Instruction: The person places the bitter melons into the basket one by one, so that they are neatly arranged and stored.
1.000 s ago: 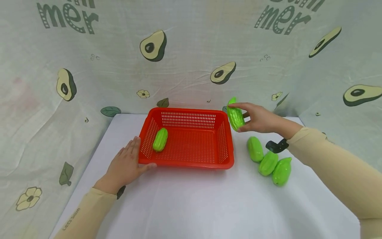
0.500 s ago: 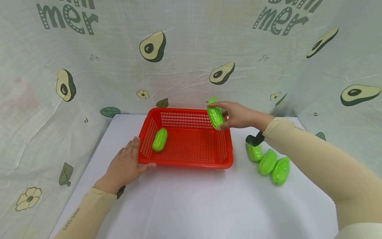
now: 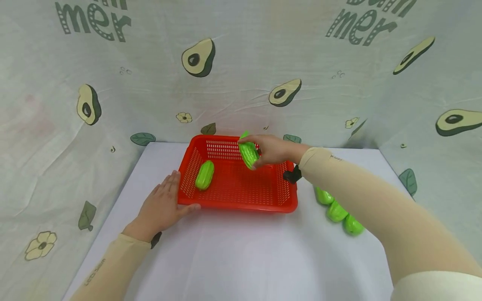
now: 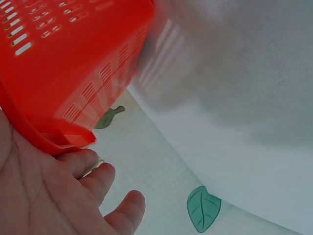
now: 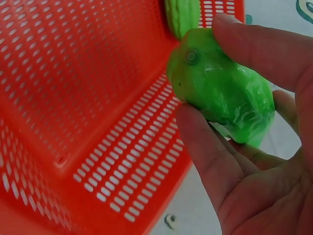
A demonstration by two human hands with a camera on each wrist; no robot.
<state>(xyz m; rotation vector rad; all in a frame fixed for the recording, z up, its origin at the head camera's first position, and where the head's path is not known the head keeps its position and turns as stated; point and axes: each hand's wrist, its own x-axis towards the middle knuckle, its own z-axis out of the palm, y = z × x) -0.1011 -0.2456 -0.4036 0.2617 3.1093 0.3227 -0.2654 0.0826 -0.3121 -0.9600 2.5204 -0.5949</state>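
My right hand [image 3: 272,149] pinches a bright green, ridged bitter melon [image 3: 248,154] between thumb and fingers, above the back middle of the red plastic basket [image 3: 237,206]. In the right wrist view the held bitter melon [image 5: 220,83] shows its blunt, shiny end. My left hand [image 3: 161,208] rests against the basket's front left corner, fingers straight along the left side and thumb at the front rim. The left wrist view has the left hand's palm [image 4: 44,191] under the basket's rim [image 4: 54,147]. Another bitter melon [image 3: 205,175] lies inside the basket at the left.
Several more bitter melons [image 3: 337,211] lie on the white table [image 3: 241,255] right of the basket, partly hidden by the right forearm. A pale cloth [image 3: 241,62] printed with avocados hangs behind and at both sides.
My right hand has carried the bitter melon leftward, from beyond the basket's right rim to over its inside. My left hand stays at the corner.
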